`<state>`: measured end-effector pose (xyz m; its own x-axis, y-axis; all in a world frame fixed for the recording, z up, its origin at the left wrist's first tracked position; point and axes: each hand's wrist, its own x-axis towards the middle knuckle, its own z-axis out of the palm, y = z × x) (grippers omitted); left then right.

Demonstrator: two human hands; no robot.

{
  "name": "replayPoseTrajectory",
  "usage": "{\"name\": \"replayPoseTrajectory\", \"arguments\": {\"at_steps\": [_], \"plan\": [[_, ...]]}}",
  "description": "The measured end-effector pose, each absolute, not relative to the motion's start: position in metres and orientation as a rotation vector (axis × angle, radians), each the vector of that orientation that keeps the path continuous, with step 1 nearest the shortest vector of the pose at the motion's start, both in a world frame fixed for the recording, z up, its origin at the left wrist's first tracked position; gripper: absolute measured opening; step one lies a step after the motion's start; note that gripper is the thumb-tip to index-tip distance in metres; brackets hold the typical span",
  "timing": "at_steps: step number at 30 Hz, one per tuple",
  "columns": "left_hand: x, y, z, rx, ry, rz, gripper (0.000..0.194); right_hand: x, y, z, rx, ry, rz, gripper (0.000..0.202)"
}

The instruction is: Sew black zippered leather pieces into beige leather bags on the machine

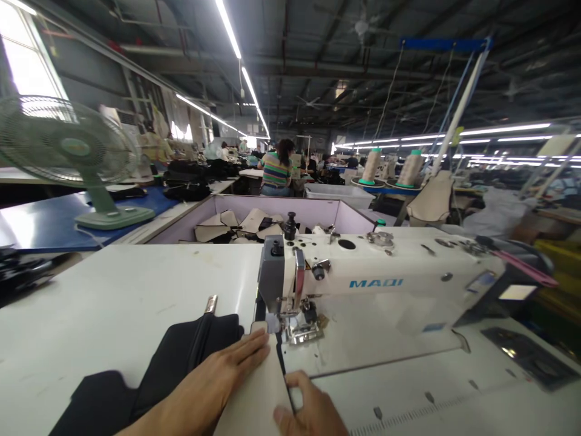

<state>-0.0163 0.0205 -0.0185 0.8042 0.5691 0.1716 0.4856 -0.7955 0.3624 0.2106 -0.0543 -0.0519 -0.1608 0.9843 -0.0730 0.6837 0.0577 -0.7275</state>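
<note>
A long cream fabric piece (258, 393) with a black edge lies in front of the white sewing machine (381, 272), its far end close to the needle area. My left hand (231, 366) rests flat on its left side, fingers stretched toward the machine. At the piece's right edge, my right hand (308, 406) pinches the black edging between thumb and forefinger. A black fabric piece (175, 354) with a metal zipper end lies on the table, partly under my left forearm.
Behind the machine stands a lilac-walled bin (290, 204) of cream and black pieces. A green fan (104, 212) is at the left. Thread cones (371, 166) stand behind. A person (278, 169) sits farther back.
</note>
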Motion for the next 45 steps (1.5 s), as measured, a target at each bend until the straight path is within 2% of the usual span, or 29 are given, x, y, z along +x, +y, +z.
{"name": "replayPoseTrajectory", "arguments": {"at_steps": [2, 6, 8, 11, 15, 19, 23, 30, 35, 42, 45], "plan": [[-0.017, 0.019, -0.02, 2.699, 0.815, 0.38, 0.051, 0.219, -0.048, -0.038, -1.571, -1.932, 0.716, 0.017], [-0.011, 0.017, -0.012, 2.816, 0.881, 0.387, 0.044, 0.232, -0.022, -0.022, -1.452, -2.004, 0.17, 0.019], [-0.006, 0.016, -0.007, 2.856, 0.934, 0.399, 0.039, 0.234, -0.009, -0.025, -1.419, -2.076, 0.069, 0.013], [-0.001, 0.013, -0.002, 2.838, 0.92, 0.383, 0.035, 0.236, 0.002, -0.031, -1.407, -2.143, 0.047, 0.006], [-0.001, 0.011, 0.002, 2.76, 0.887, 0.402, 0.04, 0.249, -0.003, -0.028, -1.321, -2.284, 0.0, 0.023], [-0.006, 0.011, 0.004, 2.7, 0.854, 0.384, 0.052, 0.265, -0.017, -0.024, -0.879, -2.511, -0.08, 0.025], [-0.007, 0.013, 0.004, 2.675, 0.88, 0.425, 0.05, 0.257, -0.016, -0.035, -0.461, -2.733, -0.15, 0.033], [0.006, 0.022, 0.008, 2.701, 0.873, 0.442, 0.039, 0.228, -0.006, -0.081, -0.524, -2.488, 0.086, 0.029], [0.012, 0.016, 0.008, 2.687, 0.846, 0.493, 0.036, 0.231, -0.013, -0.098, -0.45, -2.363, -0.061, 0.032], [0.007, 0.002, 0.021, 2.623, 0.894, 0.579, 0.04, 0.226, -0.009, -0.089, -0.38, -2.167, -0.329, 0.041], [0.007, 0.004, 0.017, 2.643, 0.887, 0.594, 0.042, 0.225, -0.009, -0.09, -0.412, -2.208, -0.38, 0.039]]}}
